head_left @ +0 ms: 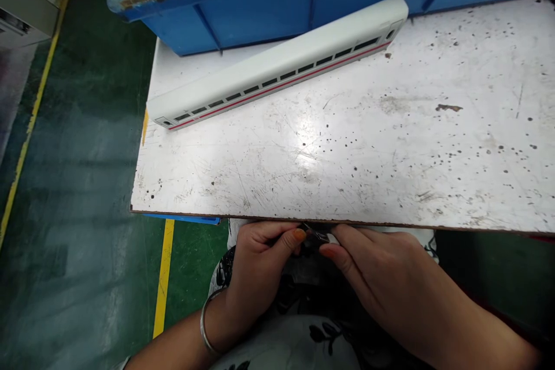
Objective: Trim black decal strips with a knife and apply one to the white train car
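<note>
**Left hand (pixel 260 266) and right hand (pixel 390 272) pinch a small dark piece (pixel 314 235)**

The piece sits right at your fingertips, between your two thumbs, just under the front edge of the white-topped table (pixel 347 156). Your left thumb (pixel 288 241) and right thumb (pixel 336 257) press in on it from each side, and your other fingers curl close together behind it. You seem to hold it low, over your lap, maybe so both hands can steady such a small thing. The long white train-shaped shell (pixel 277 63) lies far past your fingers, beside the blue crate (pixel 234 17), perhaps to keep it out of your way. The table edge and your fingers hide most of the piece, so it is hard to say just what it is.
</note>
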{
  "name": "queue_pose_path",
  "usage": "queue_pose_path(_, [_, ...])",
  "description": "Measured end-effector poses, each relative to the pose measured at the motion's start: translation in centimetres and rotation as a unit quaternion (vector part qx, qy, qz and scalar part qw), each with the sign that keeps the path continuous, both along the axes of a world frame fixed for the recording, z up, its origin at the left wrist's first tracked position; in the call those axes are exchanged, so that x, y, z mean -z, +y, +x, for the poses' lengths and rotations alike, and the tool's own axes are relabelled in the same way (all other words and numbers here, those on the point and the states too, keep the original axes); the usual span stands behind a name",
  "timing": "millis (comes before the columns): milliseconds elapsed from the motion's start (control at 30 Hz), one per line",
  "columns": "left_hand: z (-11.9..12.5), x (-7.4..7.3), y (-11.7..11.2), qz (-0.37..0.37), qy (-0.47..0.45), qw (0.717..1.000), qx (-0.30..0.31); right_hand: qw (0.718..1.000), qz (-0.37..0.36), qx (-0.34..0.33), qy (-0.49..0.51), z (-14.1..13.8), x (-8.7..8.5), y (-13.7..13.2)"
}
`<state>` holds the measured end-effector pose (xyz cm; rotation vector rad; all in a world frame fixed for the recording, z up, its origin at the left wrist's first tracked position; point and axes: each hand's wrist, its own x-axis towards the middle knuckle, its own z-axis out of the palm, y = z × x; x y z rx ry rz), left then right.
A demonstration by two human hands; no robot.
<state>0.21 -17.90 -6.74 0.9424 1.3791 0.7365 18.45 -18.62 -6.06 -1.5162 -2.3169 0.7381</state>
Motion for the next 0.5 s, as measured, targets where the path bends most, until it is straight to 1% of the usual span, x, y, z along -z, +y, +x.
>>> queue_pose_path(100, [0.0, -0.05, -0.02, 0.002, 0.001, 1.0, -0.002, 1.0, -0.014, 0.002, 0.004, 0.08, 0.16, -0.03])
queue_pose_path(333, [0.01, 0.05, -0.12, 0.004, -0.014, 1.0, 0.0, 1.0, 0.016, -0.003, -0.022, -0.27, -0.42, 0.17])
queue_pose_path(500, [0.02, 0.15, -0.06, 0.005, -0.013, 1.0, -0.002, 1.0, 0.013, 0.0, -0.007, -0.1, -0.09, 0.08])
